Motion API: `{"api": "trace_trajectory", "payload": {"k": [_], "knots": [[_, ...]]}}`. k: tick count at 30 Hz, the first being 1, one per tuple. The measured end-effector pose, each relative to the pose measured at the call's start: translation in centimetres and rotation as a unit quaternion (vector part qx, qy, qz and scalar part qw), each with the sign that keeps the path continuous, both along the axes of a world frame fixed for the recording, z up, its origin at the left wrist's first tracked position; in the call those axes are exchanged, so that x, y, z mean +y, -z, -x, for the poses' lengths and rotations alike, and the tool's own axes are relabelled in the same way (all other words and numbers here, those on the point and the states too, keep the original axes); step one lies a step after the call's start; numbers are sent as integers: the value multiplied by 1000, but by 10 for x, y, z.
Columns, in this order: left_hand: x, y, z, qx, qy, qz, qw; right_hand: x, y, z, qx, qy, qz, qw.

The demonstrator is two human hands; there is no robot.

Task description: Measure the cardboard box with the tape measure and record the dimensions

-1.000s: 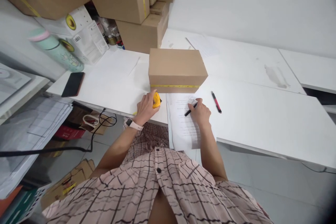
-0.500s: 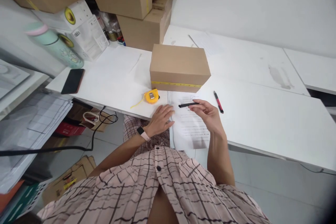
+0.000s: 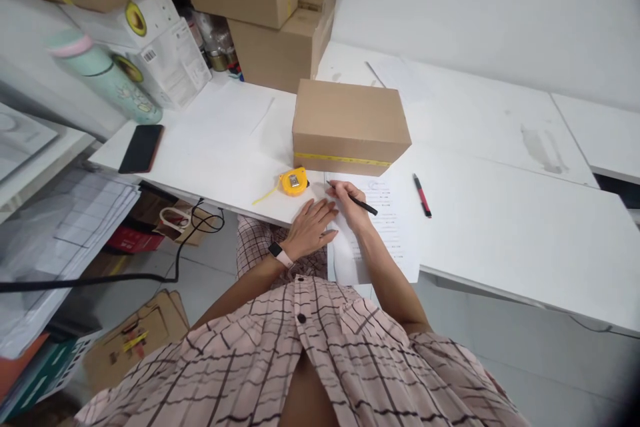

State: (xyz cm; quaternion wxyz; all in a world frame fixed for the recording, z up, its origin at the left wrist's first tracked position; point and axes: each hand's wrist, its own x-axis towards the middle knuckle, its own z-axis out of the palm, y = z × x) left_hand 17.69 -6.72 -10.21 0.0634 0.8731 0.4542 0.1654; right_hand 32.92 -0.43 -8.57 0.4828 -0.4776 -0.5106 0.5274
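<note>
In the head view, my right hand [image 3: 351,205] grips a black pen [image 3: 364,204] in a writing hold, its tip at the upper left of a printed sheet [image 3: 385,233]. My left hand [image 3: 311,225] lies flat with fingers spread, its fingertips at the sheet's left edge, close to my right hand. Just above the left hand is a yellow tape measure [image 3: 294,181] with a short bit of tape pulled out. Behind the sheet stands a closed cardboard box [image 3: 353,113] with a yellow stripe along its lower side. A red and black pen [image 3: 422,195] lies right of the sheet.
Stacked cardboard boxes [image 3: 270,53] fill the back left of the white table [image 3: 500,233]. A mint bottle [image 3: 107,80] leans by white avocado-print boxes [image 3: 167,60]. A dark phone [image 3: 141,149] lies at the left edge. A black cable [image 3: 150,277] hangs below at left.
My right hand has moved left and down onto the sheet, turning the pen from a raised, level hold to a writing hold. My left hand has stayed nearly in place.
</note>
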Motion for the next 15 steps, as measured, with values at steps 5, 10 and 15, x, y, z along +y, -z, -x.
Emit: {"api": "trace_trajectory", "payload": {"k": [5,10,15], "knots": [[1,1,-2,-33,-9,-1,999,1,10,0,-70,95,-38,992],[1,3,-2,-54,-21,2,998,1,13,-6,-89,24,-31,995],[2,2,-2,-59,-20,7,998,-1,13,-10,-143,54,-36,988]]}}
